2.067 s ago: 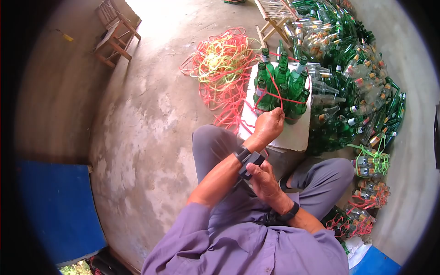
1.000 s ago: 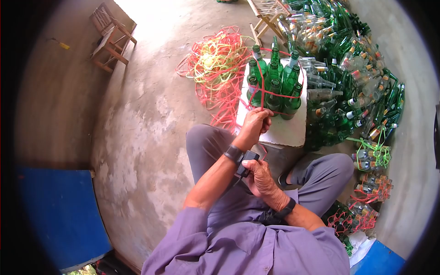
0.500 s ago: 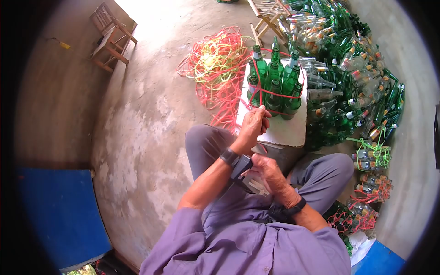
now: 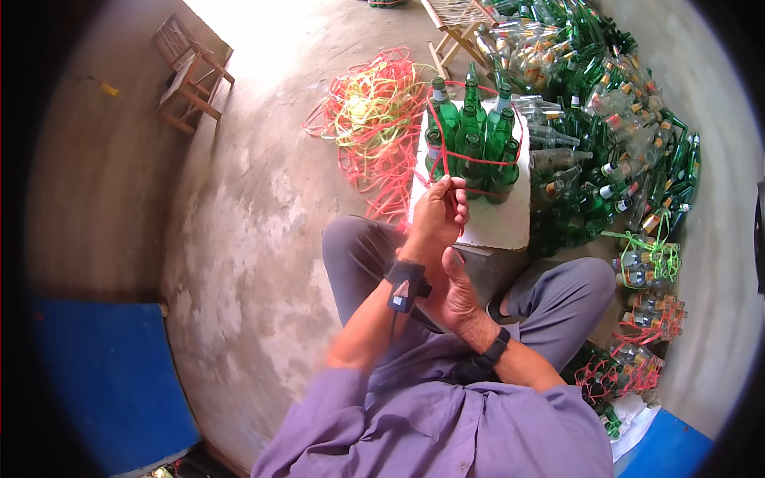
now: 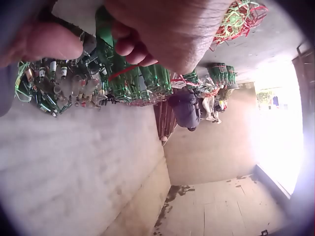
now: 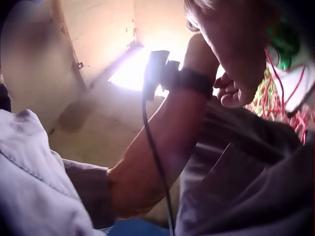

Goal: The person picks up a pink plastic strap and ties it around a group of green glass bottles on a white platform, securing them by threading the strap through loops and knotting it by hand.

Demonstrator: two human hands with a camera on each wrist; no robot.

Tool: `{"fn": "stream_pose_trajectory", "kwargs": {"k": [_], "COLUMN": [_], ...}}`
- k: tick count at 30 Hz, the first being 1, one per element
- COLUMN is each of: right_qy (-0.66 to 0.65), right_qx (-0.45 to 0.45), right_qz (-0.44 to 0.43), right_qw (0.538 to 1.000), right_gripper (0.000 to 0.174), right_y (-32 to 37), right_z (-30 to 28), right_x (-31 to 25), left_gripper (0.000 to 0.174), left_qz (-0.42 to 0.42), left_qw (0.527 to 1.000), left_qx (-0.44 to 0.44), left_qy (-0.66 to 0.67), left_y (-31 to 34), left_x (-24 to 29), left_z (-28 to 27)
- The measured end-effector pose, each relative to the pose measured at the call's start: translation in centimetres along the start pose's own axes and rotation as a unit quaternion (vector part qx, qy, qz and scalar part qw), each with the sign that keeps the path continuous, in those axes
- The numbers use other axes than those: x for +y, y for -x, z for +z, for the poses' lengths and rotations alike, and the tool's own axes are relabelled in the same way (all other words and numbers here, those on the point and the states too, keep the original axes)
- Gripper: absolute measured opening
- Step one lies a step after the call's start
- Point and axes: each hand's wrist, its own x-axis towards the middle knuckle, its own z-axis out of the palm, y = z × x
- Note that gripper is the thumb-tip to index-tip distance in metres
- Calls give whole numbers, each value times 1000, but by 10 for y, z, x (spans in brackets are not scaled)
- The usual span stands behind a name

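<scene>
My left hand [image 4: 434, 215] pinches a red plastic strap [image 4: 445, 159] between thumb and forefinger, just in front of a cluster of green bottles [image 4: 472, 147]. The bottles stand upright on a white block [image 4: 486, 231], with the red strap running round them. In the left wrist view, the curled fingers [image 5: 133, 46] overlap the green bottles [image 5: 130, 81]. My right hand [image 4: 456, 291] lies against the left wrist with its thumb raised and straight; its fingers are mostly hidden behind that wrist. A black wrist camera [image 4: 405, 288] sits on top of the left wrist, right beside the right hand.
A tangled heap of red and yellow-green strap [image 4: 374, 119] lies on the floor left of the block. Loose bottles [image 4: 606, 151] pile along the right wall, with tied bundles [image 4: 649, 263] nearer. A wooden chair [image 4: 191, 76] stands far left, a folding stool [image 4: 458, 24] behind the block.
The right hand has let go of the wrist camera it held and slid under the left wrist. The camera has turned to face up. The left hand keeps its pinch on the strap.
</scene>
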Motion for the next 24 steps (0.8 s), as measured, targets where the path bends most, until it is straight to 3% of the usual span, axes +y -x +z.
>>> {"fn": "stream_pose_trajectory", "kwargs": {"k": [6, 13, 16, 18, 22, 24], "right_qy": [-120, -76, -48, -26, -30, -1], "right_qx": [-47, -40, -26, -19, -25, -41], "right_qz": [25, 17, 8, -6, 2, -6], "right_qw": [991, 996, 998, 999, 999, 999], "right_gripper": [66, 61, 58, 58, 56, 65], "right_y": [-11, -13, -9, -7, -3, -2], "right_z": [1, -1, 6, 6, -3, -7], "right_x": [11, 18, 15, 17, 22, 21], "left_gripper": [25, 22, 21, 20, 20, 20], "left_qz": [14, 27, 49, 117, 103, 112], "left_qw": [999, 999, 999, 979, 963, 952], "left_qx": [19, 17, 13, 0, 3, -2], "left_qy": [47, 44, 2, -166, -249, -286], "left_y": [-7, -15, -15, -13, -4, -3], "left_x": [-5, 2, 2, 0, -6, -10], "left_z": [13, 32, 42, 46, 55, 59]}}
